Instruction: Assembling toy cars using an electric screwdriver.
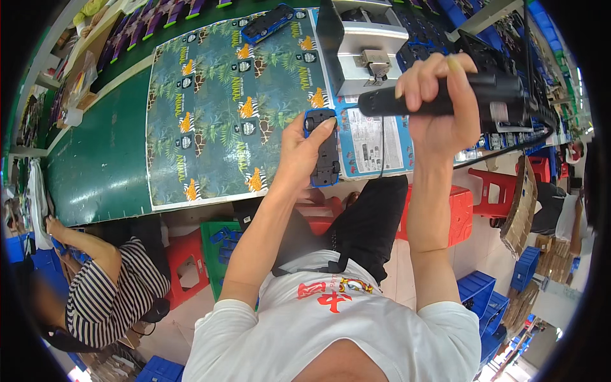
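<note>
Blue-edged toy car sits clamped in the left hand, right hand clasping a black tool.

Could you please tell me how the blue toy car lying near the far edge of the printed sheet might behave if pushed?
The toy car would probably slide rather than roll, since its dark underside appears to face up. It should feel stiff, as its body looks like moulded plastic. Lying low and flat, it seems unlikely to tip.
</note>
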`<state>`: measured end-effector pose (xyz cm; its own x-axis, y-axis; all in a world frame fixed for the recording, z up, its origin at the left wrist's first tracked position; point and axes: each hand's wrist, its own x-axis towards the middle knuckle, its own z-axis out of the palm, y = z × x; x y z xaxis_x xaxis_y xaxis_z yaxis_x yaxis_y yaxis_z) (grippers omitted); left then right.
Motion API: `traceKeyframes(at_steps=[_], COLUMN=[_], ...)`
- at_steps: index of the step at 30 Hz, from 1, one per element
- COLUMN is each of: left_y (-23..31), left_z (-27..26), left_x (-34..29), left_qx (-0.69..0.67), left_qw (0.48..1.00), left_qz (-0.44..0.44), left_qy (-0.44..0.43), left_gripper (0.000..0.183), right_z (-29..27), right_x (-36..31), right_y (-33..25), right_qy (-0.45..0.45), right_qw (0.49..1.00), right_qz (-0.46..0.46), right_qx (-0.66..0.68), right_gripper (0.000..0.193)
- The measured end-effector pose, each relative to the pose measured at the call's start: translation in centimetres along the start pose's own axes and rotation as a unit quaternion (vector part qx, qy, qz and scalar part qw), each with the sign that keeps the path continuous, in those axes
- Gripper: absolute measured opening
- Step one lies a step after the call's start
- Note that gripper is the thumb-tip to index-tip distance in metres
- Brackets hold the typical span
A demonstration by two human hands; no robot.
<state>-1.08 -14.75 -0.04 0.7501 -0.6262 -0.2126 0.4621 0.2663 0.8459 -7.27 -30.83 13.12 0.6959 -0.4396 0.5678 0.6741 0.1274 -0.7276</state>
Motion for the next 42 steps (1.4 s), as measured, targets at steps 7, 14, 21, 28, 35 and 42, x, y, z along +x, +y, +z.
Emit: traceKeyframes(at_steps=[7, 14, 21, 28, 35, 42], left_y=[0.1, 0.2, 0.3, 1.3, 0.8, 1.2], left_z=[0.2, 0.2, 0.6, 1.4, 1.1, 0.5], left_x=[-0.1, -0.1, 0.0, -0.7, -0.7, -0.1], left_qx=[0.009, 0.001, 0.005, 0.003, 0.036, -0.005], left_qw=[1.0, 1.0, 1.0, 1.0, 0.999, 1.0], left_qz=[0.018, -0.003, -0.006, 0.004, 0.029, 0.018], left_qy=[-0.005, -0.003, 0.006, 0.019, 0.008, -0.004], left_gripper=[0.02, 0.021, 0.015, 0.015, 0.015, 0.015], right_z=[2.1, 2.9, 3.2, 2.4, 2.2, 2.0], right_x=[-1.8, -2.2, -2.0, -2.1, -2.7, -2.3], right_y=[1.9, 2.8, 2.7, 2.9, 2.5, 1.1], right_qy=[-0.014, -0.037, -0.11, -0.14, -0.137, -0.127], right_qw=[1.0, 0.996, 0.984, 0.979, 0.981, 0.99], right_qz=[0.0, 0.015, 0.041, 0.014, 0.002, -0.035], right_qx=[-0.003, -0.082, -0.135, -0.148, -0.139, -0.052], right_gripper=[0.01, 0.013, 0.023, 0.025, 0.026, 0.026])
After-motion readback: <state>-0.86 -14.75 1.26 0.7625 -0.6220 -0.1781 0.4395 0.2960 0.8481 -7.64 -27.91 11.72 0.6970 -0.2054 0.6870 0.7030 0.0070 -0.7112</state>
